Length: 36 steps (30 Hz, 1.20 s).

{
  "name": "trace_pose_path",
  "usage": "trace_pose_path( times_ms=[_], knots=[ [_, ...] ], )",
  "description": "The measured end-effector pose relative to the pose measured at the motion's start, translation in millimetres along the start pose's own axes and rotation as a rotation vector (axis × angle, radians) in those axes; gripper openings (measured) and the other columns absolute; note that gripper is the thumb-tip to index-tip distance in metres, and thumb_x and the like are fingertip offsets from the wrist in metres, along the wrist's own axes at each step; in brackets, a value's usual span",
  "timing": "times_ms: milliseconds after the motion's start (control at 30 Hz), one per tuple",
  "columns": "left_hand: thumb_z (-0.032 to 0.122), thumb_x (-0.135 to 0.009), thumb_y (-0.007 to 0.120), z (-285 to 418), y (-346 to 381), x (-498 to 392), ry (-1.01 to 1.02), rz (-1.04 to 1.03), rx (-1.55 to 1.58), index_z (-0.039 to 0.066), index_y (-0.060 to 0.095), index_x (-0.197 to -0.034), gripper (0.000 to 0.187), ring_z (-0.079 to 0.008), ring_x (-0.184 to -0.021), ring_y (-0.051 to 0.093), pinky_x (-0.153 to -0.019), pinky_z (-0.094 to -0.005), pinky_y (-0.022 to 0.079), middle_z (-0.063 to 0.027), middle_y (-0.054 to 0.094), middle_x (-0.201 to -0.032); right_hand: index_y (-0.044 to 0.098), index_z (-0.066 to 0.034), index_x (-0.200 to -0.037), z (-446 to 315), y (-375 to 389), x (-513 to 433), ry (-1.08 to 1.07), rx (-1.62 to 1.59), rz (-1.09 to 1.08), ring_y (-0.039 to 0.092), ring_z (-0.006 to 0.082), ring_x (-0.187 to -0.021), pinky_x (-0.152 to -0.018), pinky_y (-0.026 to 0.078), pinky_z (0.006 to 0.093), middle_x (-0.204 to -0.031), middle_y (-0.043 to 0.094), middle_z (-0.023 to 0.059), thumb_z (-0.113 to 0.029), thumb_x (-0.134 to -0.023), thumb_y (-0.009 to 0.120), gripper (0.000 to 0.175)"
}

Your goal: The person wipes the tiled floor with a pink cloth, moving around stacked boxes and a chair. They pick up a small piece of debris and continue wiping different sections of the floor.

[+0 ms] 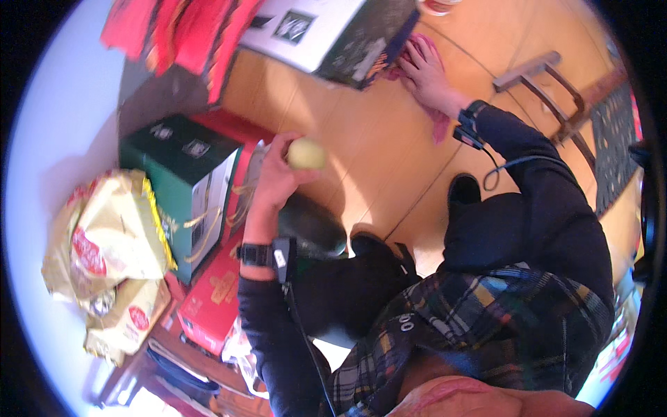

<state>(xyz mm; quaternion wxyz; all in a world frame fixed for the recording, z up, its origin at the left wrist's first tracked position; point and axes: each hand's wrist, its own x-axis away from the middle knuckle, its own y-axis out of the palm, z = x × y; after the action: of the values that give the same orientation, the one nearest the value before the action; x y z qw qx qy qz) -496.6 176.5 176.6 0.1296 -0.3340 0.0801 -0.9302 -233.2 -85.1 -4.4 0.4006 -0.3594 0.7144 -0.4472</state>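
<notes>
In my left hand [279, 169] is a round, pale yellow-green object [307, 154], which looks like a fruit. The thumb and fingers wrap around its left side, above the floor. My right hand [428, 73] is stretched out ahead to the right, down on a pink cloth [442, 124] that lies on the floor. Part of the cloth is bunched under the fingers, against the corner of a black-and-white box [359, 47]. A large, dark green, rounded thing [312, 224] lies under my left forearm, partly hidden; it resembles a gourd.
Along the left wall stand a green box [177, 151], a red box [213, 302] and crumpled cream-coloured bags [120, 234]. A red bag [182, 31] is at the top left. To the right, a wooden frame [552, 99] stands beside a dark patterned mat [617, 140]. Tile floor [333, 120] lies between.
</notes>
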Motion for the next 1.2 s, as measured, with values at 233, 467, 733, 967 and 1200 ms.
trace_pose_path(
  times_ms=[233,467,733,967,1200],
  knots=[
    [0.003,-0.069,0.082,-7.2,0.8,-0.4,-0.085,-0.069,0.536,0.006,0.046,-0.13,0.071,-0.0231,-0.107,0.06,-0.088,-0.0364,0.053,-0.0087,0.059,-0.117,0.06,-0.018,-0.126,-83.2,-5.1,66.4,-0.706,-0.343,-0.436,0.034,0.0354,-0.14,-0.115,0.027,0.0558,-0.143,0.048,0.0099,-0.023,-0.085,0.057,0.041],
    [0.033,-0.088,0.069,-27.6,-5.7,0.3,-0.098,-0.169,0.749,0.007,0.046,-0.133,0.057,-0.0286,-0.101,0.064,-0.076,-0.0381,0.06,-0.0112,0.06,-0.121,0.058,-0.006,-0.129,41.5,-16.0,44.2,-0.217,-0.174,-0.148,0.033,0.04,-0.14,-0.114,0.029,0.0526,-0.144,0.046,0.0165,-0.006,-0.081,0.059,0.048],
    [0.046,-0.091,0.059,-44.8,-9.9,-7.6,-0.093,-0.358,1.197,0.002,0.047,-0.135,0.064,-0.0387,-0.085,0.069,-0.068,-0.0407,0.061,-0.0305,0.058,-0.122,0.052,-0.0055,-0.134,0.9,-3.0,42.9,0.16,0.082,0.059,0.033,0.0465,-0.135,-0.114,0.027,0.0548,-0.146,0.04,0.017,-0.002,-0.077,0.059,0.058],
    [0.042,-0.086,0.061,-48.5,-10.5,1.5,-0.094,-0.361,1.294,0.001,0.04,-0.142,0.072,-0.0482,-0.108,0.061,-0.08,-0.0483,0.059,-0.0342,0.053,-0.128,0.061,-0.0148,-0.125,-126.6,17.3,69.6,-0.385,-0.184,-0.367,0.04,0.0365,-0.135,-0.114,0.029,0.0566,-0.139,0.051,0.0104,-0.026,-0.08,0.06,0.047],
    [0.032,-0.083,0.064,-50.8,19.2,26.9,-0.139,-0.297,1.251,0.008,0.045,-0.135,0.061,-0.0405,-0.106,0.064,-0.08,-0.0497,0.058,-0.0203,0.059,-0.122,0.06,-0.0175,-0.128,-164.2,47.7,6.4,-0.239,-0.22,-0.252,0.036,0.0302,-0.138,-0.115,0.029,0.0517,-0.144,0.048,0.007,-0.026,-0.086,0.058,0.043]
  ],
)
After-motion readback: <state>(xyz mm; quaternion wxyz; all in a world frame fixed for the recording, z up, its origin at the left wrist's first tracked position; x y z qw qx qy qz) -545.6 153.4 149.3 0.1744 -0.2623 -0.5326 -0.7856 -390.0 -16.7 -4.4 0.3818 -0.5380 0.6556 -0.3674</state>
